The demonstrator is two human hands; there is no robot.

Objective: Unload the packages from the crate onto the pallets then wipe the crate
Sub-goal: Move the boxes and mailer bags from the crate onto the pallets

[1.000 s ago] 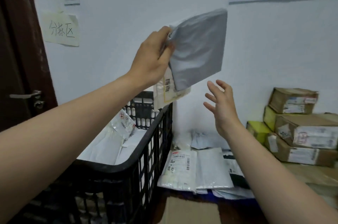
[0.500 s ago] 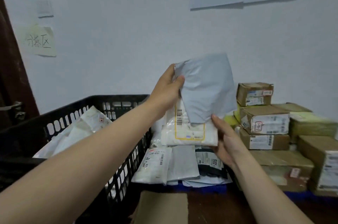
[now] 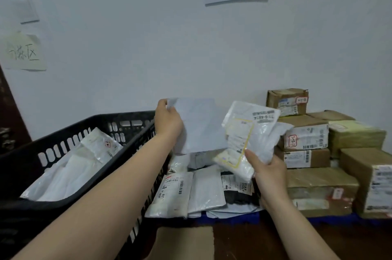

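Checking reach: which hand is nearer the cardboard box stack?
Right. The right hand, gripping a white package, is just left of the cardboard box stack; the left hand, holding a grey mailer, is farther left, by the crate.

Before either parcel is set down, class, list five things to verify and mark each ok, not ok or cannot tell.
1. Left hand grips the grey bag: ok.
2. Right hand grips the clear packet: ok.
3. Pile of bags lies flat enough to take more: ok.
4. Crate emptied: not ok, white bags lie inside.
5. Bare room on the blue pallet: cannot tell, mostly covered.
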